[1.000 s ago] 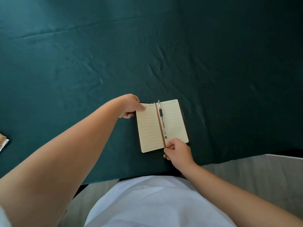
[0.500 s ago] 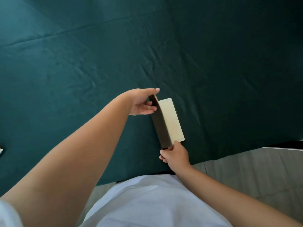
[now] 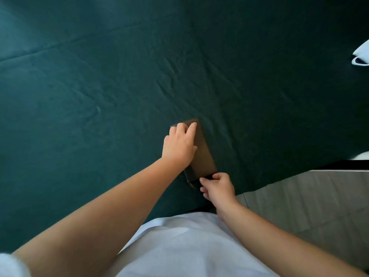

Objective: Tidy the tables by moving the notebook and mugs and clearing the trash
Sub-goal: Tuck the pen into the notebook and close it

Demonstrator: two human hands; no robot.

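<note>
At the near table edge our right hand [image 3: 218,186] pinches the near end of the closed brown rectangular notebook [image 3: 202,156], which lies on the dark green tablecloth [image 3: 99,96]. Our left hand [image 3: 179,145] presses it flat, fingers straight. We should grip both covers firmly before lifting. Far right, a white mug [image 3: 362,54] is cut off; no trash shows.

Notebook [image 3: 202,154], brown cover, closed, flat on green tablecloth [image 3: 99,96]. Left hand [image 3: 179,144] rests on cover, fingers extended. Right hand [image 3: 216,186] pinches near corner. White mug [image 3: 362,54] at right edge.
</note>
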